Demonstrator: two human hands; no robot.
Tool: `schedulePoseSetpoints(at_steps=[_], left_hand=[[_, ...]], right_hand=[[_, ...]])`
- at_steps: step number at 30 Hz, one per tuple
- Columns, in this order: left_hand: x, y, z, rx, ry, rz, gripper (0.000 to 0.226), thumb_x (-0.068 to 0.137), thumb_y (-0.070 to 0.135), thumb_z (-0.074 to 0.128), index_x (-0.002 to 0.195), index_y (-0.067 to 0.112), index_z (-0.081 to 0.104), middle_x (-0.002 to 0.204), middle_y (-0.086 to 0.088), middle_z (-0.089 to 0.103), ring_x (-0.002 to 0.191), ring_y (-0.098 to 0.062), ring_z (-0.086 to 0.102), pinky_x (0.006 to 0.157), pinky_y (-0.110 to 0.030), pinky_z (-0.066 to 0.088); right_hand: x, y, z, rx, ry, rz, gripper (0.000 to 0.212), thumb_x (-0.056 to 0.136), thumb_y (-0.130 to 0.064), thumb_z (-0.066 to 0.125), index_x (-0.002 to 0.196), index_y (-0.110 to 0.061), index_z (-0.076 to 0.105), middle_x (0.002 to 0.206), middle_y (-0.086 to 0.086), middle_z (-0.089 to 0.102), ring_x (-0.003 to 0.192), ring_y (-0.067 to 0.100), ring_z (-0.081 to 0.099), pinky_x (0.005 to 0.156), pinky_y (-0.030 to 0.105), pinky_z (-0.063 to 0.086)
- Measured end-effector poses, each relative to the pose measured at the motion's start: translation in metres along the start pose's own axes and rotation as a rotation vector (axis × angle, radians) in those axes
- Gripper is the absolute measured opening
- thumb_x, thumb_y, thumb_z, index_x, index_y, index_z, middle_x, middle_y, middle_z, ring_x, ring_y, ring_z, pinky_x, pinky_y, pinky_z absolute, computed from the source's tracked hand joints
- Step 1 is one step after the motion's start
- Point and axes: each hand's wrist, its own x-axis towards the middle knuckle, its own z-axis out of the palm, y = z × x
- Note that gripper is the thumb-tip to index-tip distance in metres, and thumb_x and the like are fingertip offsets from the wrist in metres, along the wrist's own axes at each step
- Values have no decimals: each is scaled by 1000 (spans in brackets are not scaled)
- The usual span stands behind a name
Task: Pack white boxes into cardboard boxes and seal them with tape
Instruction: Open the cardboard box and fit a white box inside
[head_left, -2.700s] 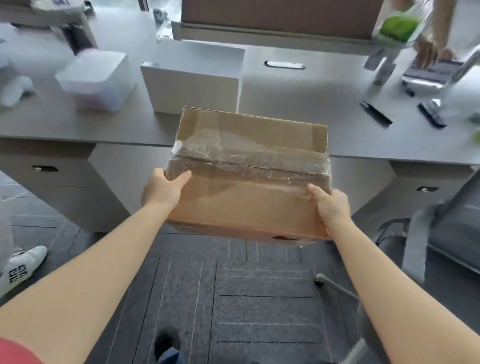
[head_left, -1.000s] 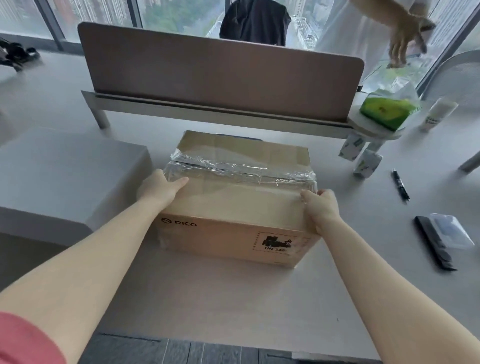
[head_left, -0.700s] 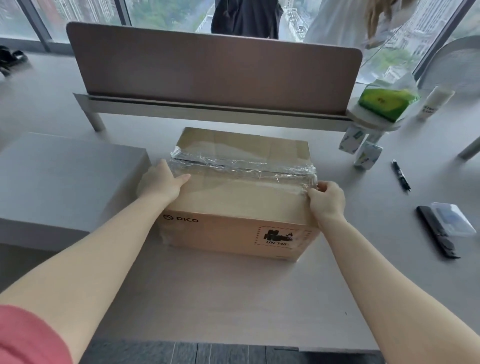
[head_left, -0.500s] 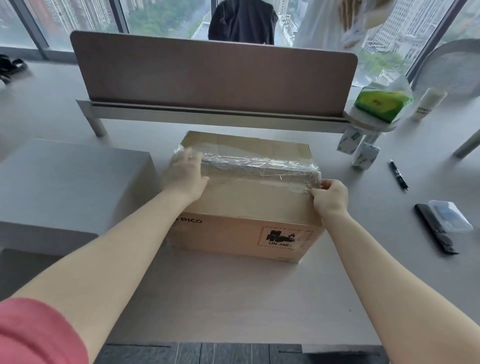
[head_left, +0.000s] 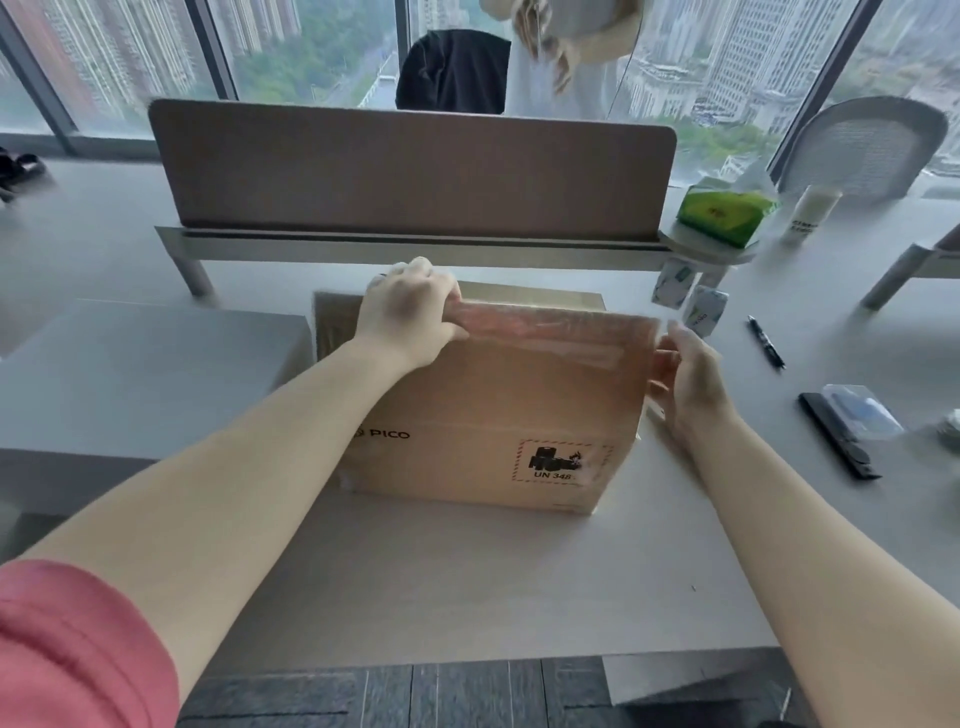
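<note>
The grey desk (head_left: 467, 582) bears a cardboard box (head_left: 498, 415), pen (head_left: 765, 343) and tissue pack (head_left: 724, 210).

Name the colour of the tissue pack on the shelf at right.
Green, with white tissue on top; tissue pack, head view.

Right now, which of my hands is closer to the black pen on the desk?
Right. Your right hand is at the cardboard box's right end, on the side where the black pen lies. Your left hand grips the box's top left edge, farther away.
</note>
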Motion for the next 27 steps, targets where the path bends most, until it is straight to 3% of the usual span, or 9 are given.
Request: schedulePoseSetpoints(at_steps=[4,8,12,14,16,18,20,25,27], left_hand=[[-26,11,-23,19,-24,-60,39,81,38,67,106,9,58,115,-11,59,110,-29,52,92,-35,36],[-55,30,-43,88,-328,-159,62,85,62,43,124,16,52,130,-5,55,123,-25,47,102,-39,33],[-82,40,-44,-57,-496,-236,55,99,46,19,115,10,58,125,-12,56,121,-24,47,99,-33,33],[-94,38,-36,10,-545,-240,42,100,34,33,120,6,57,128,-11,57,119,-25,51,96,-29,37],[-102,32,-23,49,-571,-249,35,95,27,47,125,9,55,133,-7,55,122,-24,50,97,-28,38],[-107,28,-9,78,-558,-251,40,91,29,54,129,14,50,137,-6,49,126,-24,44,96,-29,37],[-106,23,6,188,-523,-210,52,86,38,60,132,20,44,139,-5,43,130,-25,37,99,-35,36],[-87,14,41,258,-537,-100,87,71,37,76,142,19,28,144,-4,36,135,-24,31,109,-39,30],[-80,11,50,192,-517,-71,78,70,34,77,135,17,37,138,-3,43,130,-23,36,103,-37,35]], right_hand=[[-16,-10,-14,12,-120,106,45,97,-45,29,64,-17,41,65,1,50,58,14,47,59,26,39],[-36,-3,-32,-132,-192,167,37,96,-35,38,66,-16,47,69,1,53,64,14,50,59,24,37],[-52,8,-44,-289,-269,138,20,91,-22,53,74,-15,59,78,2,59,71,16,53,63,22,39],[-56,11,-43,-410,-291,66,9,87,-13,59,85,-6,65,83,6,61,73,16,52,63,21,39],[-57,16,-40,-569,-276,-47,20,85,-7,62,103,0,66,95,9,63,83,16,53,72,21,42],[-55,20,-35,-731,-274,-148,29,85,-8,62,113,-2,63,113,10,63,98,17,52,90,28,42],[-51,25,-30,-872,-291,-206,33,85,-11,62,118,-5,61,123,9,60,111,23,52,97,31,37],[-42,32,-18,-1139,-313,-266,35,84,-22,63,118,-14,62,101,7,47,118,29,39,92,30,34],[-37,32,-16,-1167,-314,-272,29,82,-22,66,111,-15,65,94,1,43,115,28,41,92,30,35]])
